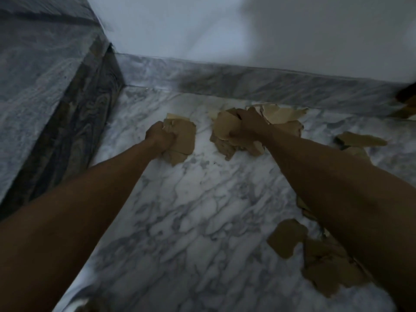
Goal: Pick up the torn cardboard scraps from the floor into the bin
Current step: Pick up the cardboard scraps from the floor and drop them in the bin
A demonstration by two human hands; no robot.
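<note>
Head view, hands (160, 138) gripping scraps (181, 140), marble step (45, 86) left, skirting (247, 84) behind

Cardboard scraps (286, 238) on marble floor (191, 221)

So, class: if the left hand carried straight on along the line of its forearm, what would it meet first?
Beyond the left hand and the scraps it grips lies bare marble floor, then probably the marble skirting; depth is unclear.
</note>
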